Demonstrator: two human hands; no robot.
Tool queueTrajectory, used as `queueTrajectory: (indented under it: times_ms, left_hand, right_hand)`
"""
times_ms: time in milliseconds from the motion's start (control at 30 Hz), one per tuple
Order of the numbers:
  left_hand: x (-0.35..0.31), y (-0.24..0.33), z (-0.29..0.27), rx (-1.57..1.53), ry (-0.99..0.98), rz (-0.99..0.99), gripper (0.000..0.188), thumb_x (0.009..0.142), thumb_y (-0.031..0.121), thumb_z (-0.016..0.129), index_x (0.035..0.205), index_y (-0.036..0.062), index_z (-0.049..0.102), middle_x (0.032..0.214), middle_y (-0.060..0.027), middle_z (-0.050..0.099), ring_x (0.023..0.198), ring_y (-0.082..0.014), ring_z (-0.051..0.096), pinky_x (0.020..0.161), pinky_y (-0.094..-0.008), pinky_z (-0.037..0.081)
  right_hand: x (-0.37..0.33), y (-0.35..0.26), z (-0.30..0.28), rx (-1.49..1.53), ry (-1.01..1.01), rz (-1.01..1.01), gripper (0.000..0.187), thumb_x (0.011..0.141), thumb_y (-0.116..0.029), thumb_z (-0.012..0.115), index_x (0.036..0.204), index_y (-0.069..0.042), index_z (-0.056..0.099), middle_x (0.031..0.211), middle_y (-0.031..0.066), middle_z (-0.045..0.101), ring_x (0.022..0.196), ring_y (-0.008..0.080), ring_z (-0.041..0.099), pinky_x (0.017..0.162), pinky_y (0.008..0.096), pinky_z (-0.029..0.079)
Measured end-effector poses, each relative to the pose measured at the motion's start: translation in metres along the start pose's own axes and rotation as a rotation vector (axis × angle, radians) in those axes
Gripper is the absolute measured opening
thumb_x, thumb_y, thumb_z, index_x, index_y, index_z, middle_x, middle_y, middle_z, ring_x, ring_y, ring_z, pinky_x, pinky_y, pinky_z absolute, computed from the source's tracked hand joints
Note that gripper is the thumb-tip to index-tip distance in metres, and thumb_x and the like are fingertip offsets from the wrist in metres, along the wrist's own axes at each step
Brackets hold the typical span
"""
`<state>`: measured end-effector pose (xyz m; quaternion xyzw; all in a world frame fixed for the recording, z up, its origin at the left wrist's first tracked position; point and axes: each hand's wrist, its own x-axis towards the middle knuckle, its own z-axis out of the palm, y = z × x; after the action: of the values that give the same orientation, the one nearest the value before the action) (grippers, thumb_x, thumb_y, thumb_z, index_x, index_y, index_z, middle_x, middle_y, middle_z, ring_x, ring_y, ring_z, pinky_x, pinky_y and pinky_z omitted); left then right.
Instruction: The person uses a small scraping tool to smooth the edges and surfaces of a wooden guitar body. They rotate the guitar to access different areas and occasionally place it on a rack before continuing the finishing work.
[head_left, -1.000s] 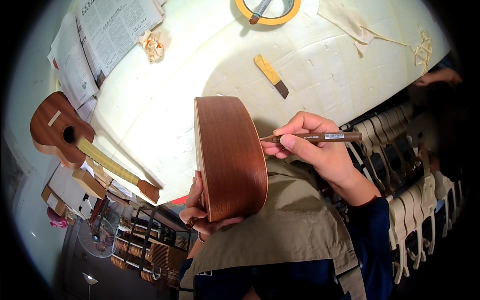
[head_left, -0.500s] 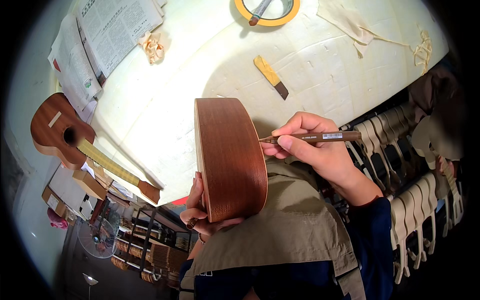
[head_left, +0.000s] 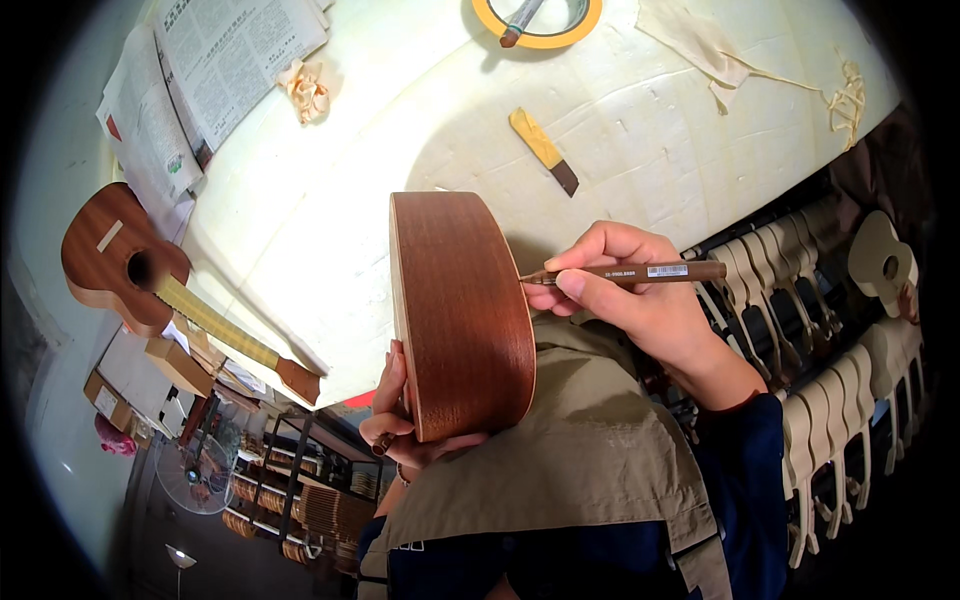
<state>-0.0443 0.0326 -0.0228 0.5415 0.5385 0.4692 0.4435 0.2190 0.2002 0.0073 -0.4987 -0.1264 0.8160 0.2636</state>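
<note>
Nearest in, a khaki apron point(head_left: 590, 460) is seen at the bottom, and a wooden instrument body point(head_left: 462, 310) is stood on edge just above it, its brown side turned to the camera. It's propped from below by the left hand point(head_left: 400, 425), whose fingers are curled around the bottom edge and clamped on the wood, thumb up along the left rim.

On the right, a brown pen-like tool point(head_left: 625, 272) is pinched in the right hand point(head_left: 640, 300). The fingers are closed tight together on the shaft, and the tip is held right against the right edge of the body, roughly halfway up. So the body sits between the two hands, touched by both.

Off to the right, rows of pale unfinished necks point(head_left: 820, 400) are racked up, with a light soundboard point(head_left: 880, 262) just past them.

Left side, a finished small guitar-like instrument point(head_left: 120, 262) is laid beside the white padded table point(head_left: 330, 200).

Farther out on the table, a yellow-handled scraper point(head_left: 542, 150) is lying alone. Container-wise, the only thing close is a yellow tape roll point(head_left: 590, 22) at the far edge, with a brush-like tool point(head_left: 520, 20) rested inside the ring. Newspapers point(head_left: 220, 60) are spread far left, a crumpled bit of tape point(head_left: 305, 88) just beside them, and rags point(head_left: 700, 40) far right.
</note>
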Motion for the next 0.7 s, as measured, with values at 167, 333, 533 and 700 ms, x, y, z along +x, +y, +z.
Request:
queueTrajectory:
  times_ms: [167, 333, 533, 700]
  left_hand:
    - [-0.01, -0.012, -0.005, 0.008, 0.003, 0.115, 0.078, 0.05, 0.026, 0.091, 0.099, 0.0155, 0.031, 0.136, -0.0262, 0.037, 0.127, -0.0458, 0.035, 0.107, -0.058, 0.027]
    - [-0.008, -0.01, -0.002, -0.004, 0.008, 0.116, 0.078, 0.05, 0.026, 0.091, 0.1, 0.0158, 0.031, 0.137, -0.0265, 0.036, 0.128, -0.0463, 0.034, 0.107, -0.0576, 0.027]
    - [-0.01, -0.015, -0.003, -0.039, -0.003, 0.129, 0.078, 0.05, 0.025, 0.091, 0.1, 0.0161, 0.032, 0.137, -0.027, 0.035, 0.129, -0.0469, 0.032, 0.107, -0.0569, 0.028]
    - [-0.021, -0.026, -0.009, -0.129, 0.052, 0.11, 0.078, 0.051, 0.025, 0.091, 0.101, 0.0161, 0.032, 0.137, -0.0274, 0.035, 0.129, -0.0465, 0.032, 0.107, -0.056, 0.028]
  right_hand:
    - [-0.006, 0.001, 0.0, -0.011, -0.022, -0.02, 0.006, 0.089, -0.002, 0.057, 0.091, 0.004, 0.055, 0.09, 0.0184, 0.067, 0.084, 0.0161, 0.066, 0.073, 0.0249, 0.053]
    - [-0.003, 0.0, 0.001, 0.006, -0.011, -0.009, 0.006, 0.089, -0.002, 0.057, 0.091, 0.004, 0.055, 0.09, 0.0185, 0.067, 0.085, 0.0167, 0.066, 0.074, 0.0253, 0.053]
    - [-0.009, -0.002, 0.001, -0.006, -0.021, 0.011, 0.006, 0.089, -0.002, 0.056, 0.091, 0.004, 0.055, 0.092, 0.0191, 0.067, 0.086, 0.0175, 0.066, 0.075, 0.0257, 0.054]
    - [-0.021, -0.006, 0.003, 0.033, -0.011, -0.009, 0.005, 0.089, -0.001, 0.054, 0.09, 0.003, 0.055, 0.094, 0.0209, 0.066, 0.087, 0.0202, 0.066, 0.076, 0.0274, 0.054]
